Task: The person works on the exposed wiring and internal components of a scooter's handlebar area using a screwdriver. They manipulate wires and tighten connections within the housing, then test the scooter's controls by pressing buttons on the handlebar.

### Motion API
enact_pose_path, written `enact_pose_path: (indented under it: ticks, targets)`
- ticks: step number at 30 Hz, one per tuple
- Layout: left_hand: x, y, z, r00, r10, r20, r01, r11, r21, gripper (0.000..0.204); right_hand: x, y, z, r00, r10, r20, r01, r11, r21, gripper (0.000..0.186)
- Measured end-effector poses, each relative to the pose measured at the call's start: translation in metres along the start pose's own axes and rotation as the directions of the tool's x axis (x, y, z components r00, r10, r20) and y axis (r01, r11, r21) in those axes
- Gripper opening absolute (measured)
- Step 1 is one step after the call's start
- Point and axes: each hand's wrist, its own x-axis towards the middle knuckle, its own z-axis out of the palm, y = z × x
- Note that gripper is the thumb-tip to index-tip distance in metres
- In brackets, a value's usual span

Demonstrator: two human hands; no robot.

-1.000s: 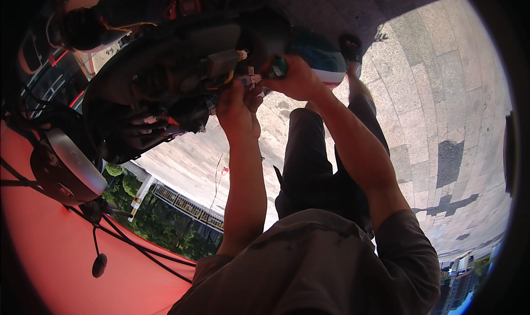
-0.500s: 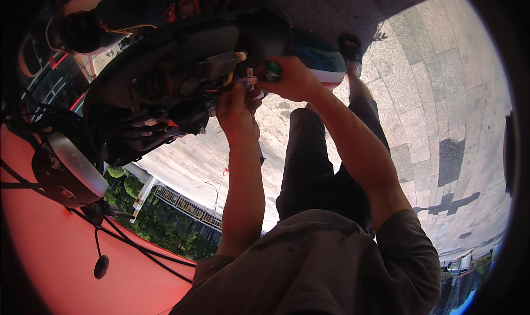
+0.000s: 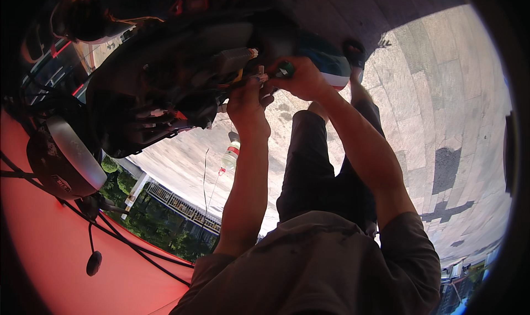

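Observation:
My left hand (image 3: 247,105) pinches a small pale wire connector (image 3: 261,76) at the side of a dark vehicle body (image 3: 160,67), which looks like a scooter's open front. My right hand (image 3: 303,79) is closed around a green-handled tool (image 3: 285,69), perhaps a screwdriver. Its tip points toward the connector and is lost in shadow, so I cannot tell whether it touches. Just above the left fingers sits a dark grey box-shaped module (image 3: 234,57), with yellow wires running by it.
At the left hangs a dark round housing with a silver band (image 3: 72,158), with black cables beside a red canopy (image 3: 38,249). A clear bottle with a red label (image 3: 231,156) lies on the paving (image 3: 408,105) beyond my left forearm. A sandalled foot (image 3: 354,53) stands at the upper right.
The view has shifted slightly, and both hands appear a little farther right, still together at the connector. The bottle beside my left forearm now shows.

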Motion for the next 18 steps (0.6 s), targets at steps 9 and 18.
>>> enact_pose_path:
  ticks: [9,18]
  targets:
    - [-0.041,-0.025,-0.02,0.994,0.057,-0.092,-0.072,0.984,-0.166,0.03,-0.003,0.001,0.0,0.995,0.063,-0.077,-0.051,0.987,0.155,0.024]
    - [-0.007,-0.107,-0.066,0.989,0.011,-0.147,-0.002,0.998,0.057,0.026,-0.034,0.021,-0.018,0.873,0.338,-0.351,-0.237,0.924,0.301,0.011]
